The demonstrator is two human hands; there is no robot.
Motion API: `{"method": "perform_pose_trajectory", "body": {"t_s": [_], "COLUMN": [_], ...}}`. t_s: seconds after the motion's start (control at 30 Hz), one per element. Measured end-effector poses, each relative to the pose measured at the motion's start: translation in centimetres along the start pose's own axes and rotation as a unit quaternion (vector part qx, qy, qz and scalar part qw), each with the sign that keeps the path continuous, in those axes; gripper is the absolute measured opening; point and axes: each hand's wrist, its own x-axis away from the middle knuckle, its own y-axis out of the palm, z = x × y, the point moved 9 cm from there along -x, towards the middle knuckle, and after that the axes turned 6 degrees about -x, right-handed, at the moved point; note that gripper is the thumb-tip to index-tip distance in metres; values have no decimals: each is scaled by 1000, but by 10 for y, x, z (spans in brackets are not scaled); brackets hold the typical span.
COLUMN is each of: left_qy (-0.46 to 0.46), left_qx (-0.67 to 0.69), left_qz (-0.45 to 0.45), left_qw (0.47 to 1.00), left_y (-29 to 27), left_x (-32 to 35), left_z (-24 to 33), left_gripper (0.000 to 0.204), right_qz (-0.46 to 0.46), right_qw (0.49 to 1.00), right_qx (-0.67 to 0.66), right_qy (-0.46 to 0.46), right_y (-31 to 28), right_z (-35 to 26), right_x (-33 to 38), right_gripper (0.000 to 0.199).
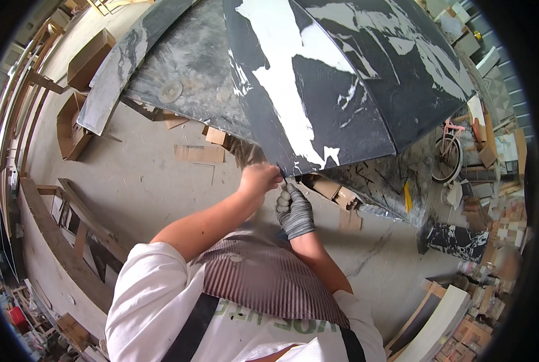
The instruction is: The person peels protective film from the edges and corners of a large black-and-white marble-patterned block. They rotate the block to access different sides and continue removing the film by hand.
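Before me, two black-and-white flat panels (342, 99) lie side by side on a grey mottled counter (200, 69). At their near edge, a thin black tool (283, 176) sits between my left fingers (275, 175) and grey-gloved right fingers (283, 201). Left stands a brown open box (92, 59); right, a pink bicycle (448, 154).

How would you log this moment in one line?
left hand: bare, near marbled panel edge | right hand: gray glove, beside left | thin dark item: between hands
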Motion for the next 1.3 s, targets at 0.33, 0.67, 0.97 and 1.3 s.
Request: {"method": "perform_pose_trajectory", "body": {"t_s": [0.33,0.67,0.97,1.3], "left_qy": [-5,-5,-2,278], "left_qx": [-35,-84,-76,-604], "left_qz": [41,51,38,-89], "left_qw": [999,995,996,741], "left_y": [-27,-26,-23,-53], "left_x": [-66,-64,-66,-31], "left_z": [-51,-44,-50,-34], "left_gripper": [10,8,5,43], "right_qz": [146,146,148,152], "right_qw": [987,987,989,950], "right_qx": [63,64,6,249], "right_qy": [0,-10,3,109], "right_y": [-42,-56,-62,-140], "right_z": [21,25,29,7], "right_x": [-58,-77,-77,-34], "right_gripper": [13,12,11,19]}}
